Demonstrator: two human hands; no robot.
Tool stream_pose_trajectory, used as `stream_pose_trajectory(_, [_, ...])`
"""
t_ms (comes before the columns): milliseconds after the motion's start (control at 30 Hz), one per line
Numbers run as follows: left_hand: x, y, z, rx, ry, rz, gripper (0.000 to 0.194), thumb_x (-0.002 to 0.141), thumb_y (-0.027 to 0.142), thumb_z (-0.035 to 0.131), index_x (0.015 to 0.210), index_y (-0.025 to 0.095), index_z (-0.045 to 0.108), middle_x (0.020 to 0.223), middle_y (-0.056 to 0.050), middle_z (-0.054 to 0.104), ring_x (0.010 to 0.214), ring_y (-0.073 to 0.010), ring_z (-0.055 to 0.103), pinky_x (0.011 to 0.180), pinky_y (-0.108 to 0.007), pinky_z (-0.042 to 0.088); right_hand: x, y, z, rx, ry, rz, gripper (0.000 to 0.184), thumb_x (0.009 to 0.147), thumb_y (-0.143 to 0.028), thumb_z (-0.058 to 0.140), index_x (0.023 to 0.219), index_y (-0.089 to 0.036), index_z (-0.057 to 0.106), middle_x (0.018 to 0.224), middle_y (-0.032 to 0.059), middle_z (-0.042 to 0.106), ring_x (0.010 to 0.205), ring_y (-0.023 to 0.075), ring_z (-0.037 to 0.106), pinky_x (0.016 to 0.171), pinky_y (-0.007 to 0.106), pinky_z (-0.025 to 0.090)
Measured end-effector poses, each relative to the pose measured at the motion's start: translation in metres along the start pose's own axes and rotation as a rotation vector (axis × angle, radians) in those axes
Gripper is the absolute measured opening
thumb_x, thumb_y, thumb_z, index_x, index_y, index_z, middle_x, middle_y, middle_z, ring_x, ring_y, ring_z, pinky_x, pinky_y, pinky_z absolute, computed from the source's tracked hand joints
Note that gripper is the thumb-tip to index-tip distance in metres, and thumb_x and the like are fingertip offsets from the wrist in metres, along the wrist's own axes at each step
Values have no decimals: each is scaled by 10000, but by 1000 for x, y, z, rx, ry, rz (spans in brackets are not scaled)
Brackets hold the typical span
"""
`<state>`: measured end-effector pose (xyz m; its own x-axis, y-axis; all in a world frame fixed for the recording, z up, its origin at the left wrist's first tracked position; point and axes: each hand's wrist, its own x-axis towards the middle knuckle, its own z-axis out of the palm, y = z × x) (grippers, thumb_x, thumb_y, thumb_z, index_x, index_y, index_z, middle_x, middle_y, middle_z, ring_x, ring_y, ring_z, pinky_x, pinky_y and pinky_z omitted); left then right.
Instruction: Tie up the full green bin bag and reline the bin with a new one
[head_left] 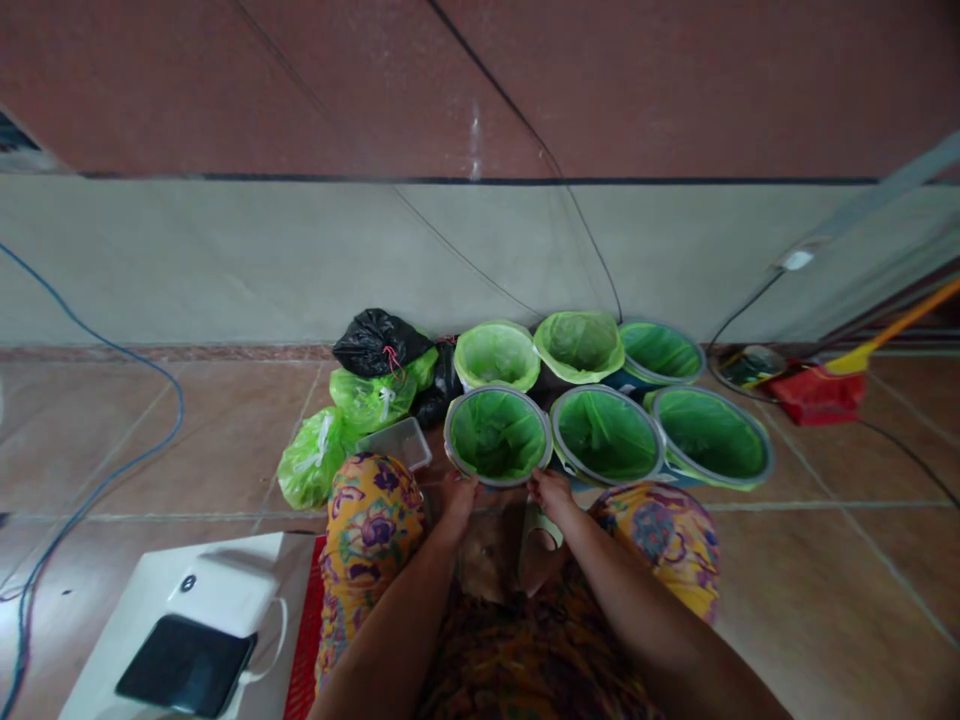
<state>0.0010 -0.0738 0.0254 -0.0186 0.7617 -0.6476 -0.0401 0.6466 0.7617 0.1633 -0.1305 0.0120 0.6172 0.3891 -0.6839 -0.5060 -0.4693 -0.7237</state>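
Observation:
The trash bin (498, 478) in front of me is lined with a green plastic bag (499, 430) and has a grey ring round its mouth. At the near left of its rim, my left hand (457, 492) is closed with its fingertips on the edge. My right hand (550, 490) pinches the same rim at the near right. Whether the fingers grip ring, bag or both is too small to tell. Right of it stand two more ringed, lined bins, the middle bin (607, 478) and the right bin (712, 478).
Behind, along the wall, are more lined bins (496, 330). Tied green bags (311, 460), a black bag (379, 340) and a clear plastic box (401, 440) lie left. A phone (187, 665) and power bank (225, 592) sit near my left knee; a red dustpan (817, 395) lies right.

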Motion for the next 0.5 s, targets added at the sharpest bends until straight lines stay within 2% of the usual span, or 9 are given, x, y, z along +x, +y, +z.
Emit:
stream_pose_trajectory(267, [-6,-3,-2,-51,-106,24,316,655,190,775,934,169,627,763,-3,700,655,-133,674,640,-240,516,-6,-1,3,17,-23,49,181,853,-197,681,725,-188,554,474,-52,568,396,75,529,397,153,419])
stream_pose_trajectory(500, [-6,-1,-3,-23,-97,-80,351,759,154,700,1086,187,576,818,1,700,682,-134,688,679,-251,525,-11,-2,4,-11,-56,48,203,833,-147,698,678,-174,569,484,-41,586,387,70,520,408,157,431])
